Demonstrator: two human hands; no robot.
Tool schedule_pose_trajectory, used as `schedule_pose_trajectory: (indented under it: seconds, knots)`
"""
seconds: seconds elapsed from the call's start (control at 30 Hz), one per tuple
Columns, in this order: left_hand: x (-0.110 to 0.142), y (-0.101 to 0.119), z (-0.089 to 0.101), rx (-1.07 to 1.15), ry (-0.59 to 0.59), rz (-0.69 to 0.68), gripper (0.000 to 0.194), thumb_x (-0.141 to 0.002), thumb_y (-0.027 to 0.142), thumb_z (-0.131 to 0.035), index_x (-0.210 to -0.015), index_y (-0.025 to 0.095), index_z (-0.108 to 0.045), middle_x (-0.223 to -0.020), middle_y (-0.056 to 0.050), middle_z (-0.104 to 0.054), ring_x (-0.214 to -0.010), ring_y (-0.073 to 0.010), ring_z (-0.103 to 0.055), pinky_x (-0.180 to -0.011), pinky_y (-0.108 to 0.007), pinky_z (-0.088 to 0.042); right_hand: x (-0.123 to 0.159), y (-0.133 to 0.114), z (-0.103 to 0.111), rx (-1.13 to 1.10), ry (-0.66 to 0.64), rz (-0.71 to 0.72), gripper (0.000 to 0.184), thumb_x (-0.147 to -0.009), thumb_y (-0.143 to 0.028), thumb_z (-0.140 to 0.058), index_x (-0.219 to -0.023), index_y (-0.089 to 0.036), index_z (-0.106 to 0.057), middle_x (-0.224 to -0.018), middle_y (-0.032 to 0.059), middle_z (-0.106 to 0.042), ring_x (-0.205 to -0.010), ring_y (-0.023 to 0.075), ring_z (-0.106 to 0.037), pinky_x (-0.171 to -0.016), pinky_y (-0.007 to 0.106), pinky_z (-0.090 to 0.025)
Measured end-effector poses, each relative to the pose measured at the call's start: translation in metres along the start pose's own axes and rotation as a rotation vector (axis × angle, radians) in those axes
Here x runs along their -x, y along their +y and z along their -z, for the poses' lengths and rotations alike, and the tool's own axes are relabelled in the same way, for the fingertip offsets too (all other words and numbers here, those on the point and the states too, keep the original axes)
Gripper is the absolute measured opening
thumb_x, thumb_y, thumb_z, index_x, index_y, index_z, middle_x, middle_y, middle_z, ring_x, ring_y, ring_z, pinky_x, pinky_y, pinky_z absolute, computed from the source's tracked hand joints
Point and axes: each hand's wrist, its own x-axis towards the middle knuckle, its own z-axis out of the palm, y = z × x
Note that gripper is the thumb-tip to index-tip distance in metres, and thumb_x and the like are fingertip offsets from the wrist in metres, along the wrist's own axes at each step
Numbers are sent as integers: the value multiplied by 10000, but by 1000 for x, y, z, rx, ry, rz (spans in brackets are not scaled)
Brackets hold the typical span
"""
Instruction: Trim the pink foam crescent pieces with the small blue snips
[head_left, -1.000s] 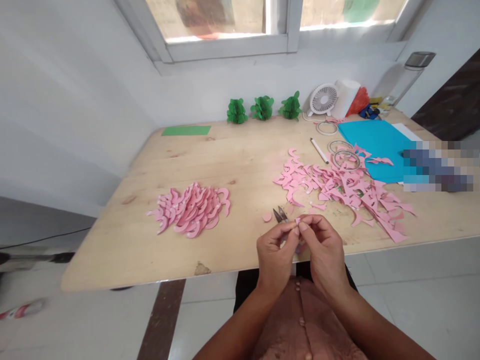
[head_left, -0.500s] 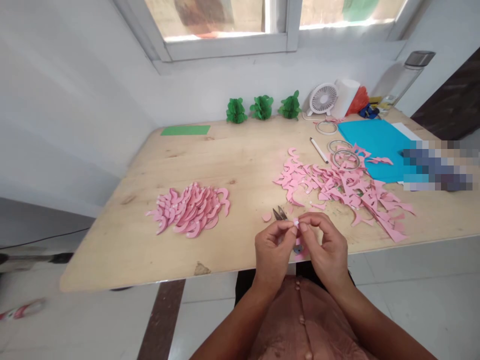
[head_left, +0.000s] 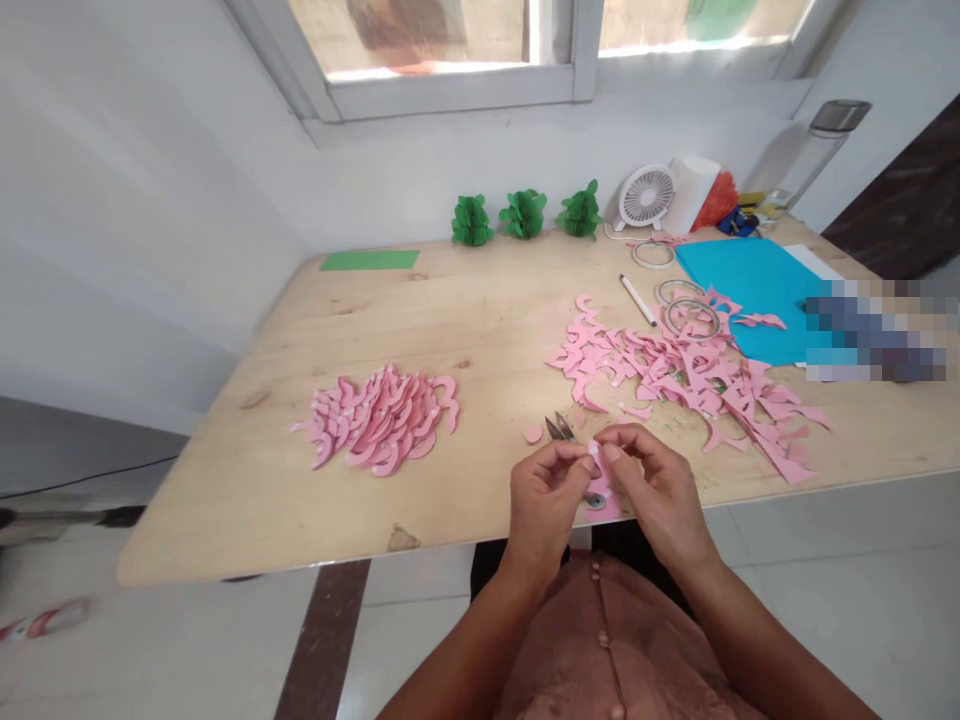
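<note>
Wooden bench [head_left: 247,480] has curved pink cutouts [head_left: 386,420] on your L & pink scraps [head_left: 679,372] on your R, w/ your L hand [head_left: 546,500] pinching a sm pink paper pc [head_left: 594,449] in its grip nr the scissors [head_left: 559,429] & your R hand [head_left: 662,495] right at it, tho can't tell if that grip's closed on it too.

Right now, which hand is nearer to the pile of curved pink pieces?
Left. The left hand is to the right of the pile of curved pink pieces, apart from it; the right hand is farther right, beyond the left.
</note>
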Motion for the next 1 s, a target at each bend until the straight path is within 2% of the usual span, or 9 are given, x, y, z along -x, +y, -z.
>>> schedule_pose_trajectory:
  seconds: [0.1,0.27,0.5,0.7,0.87,1.0]
  knots:
    - [-1,-2,1,-53,-6,8,93,-690,225,-661,-673,135,-677,-638,-12,-635,-599,-122,-563,-513,-222,-513,-1,0,-1,-81,-40,-85,137,-823,-316,-591,-767,-191,-596,-820,24,-600,-779,168,-545,-718,287,-420]
    - [0,-3,2,-95,-6,7,96,-702,228,-648,-679,138,-670,-635,-7,-622,-595,-115,-554,-517,-216,-503,0,1,-3,-177,-55,-149,141,-813,-300,-599,-731,-189,-576,-786,6,-577,-719,142,-516,-683,263,-407]
    - [1,0,3,-65,-13,29,101,-703,235,-652,-687,136,-647,-629,3,-595,-590,-106,-537,-515,-208,-505,2,2,-5,-193,-48,-171,126,-816,-298,-583,-747,-193,-593,-770,4,-587,-714,146,-517,-675,261,-408]
    - [3,1,4,-56,-4,29,157,-733,263,-650,-663,141,-580,-606,15,-564,-548,-89,-515,-491,-187,-486,5,2,-5,-165,-61,-119,110,-809,-280,-585,-744,-192,-593,-812,15,-600,-788,161,-545,-743,271,-418]
    - [5,1,7,-78,-53,8,201,-764,310,-644,-678,149,-560,-622,18,-545,-541,-85,-508,-480,-180,-474,6,1,-7,-255,-106,-187,148,-822,-325,-588,-759,-191,-576,-782,8,-583,-726,147,-531,-682,255,-432]
    - [4,1,8,-57,-26,6,211,-749,329,-657,-678,154,-562,-638,17,-546,-572,-97,-524,-513,-202,-500,6,-2,-8,-275,-95,-221,178,-828,-361,-586,-784,-189,-592,-785,14,-595,-741,151,-540,-690,253,-440]
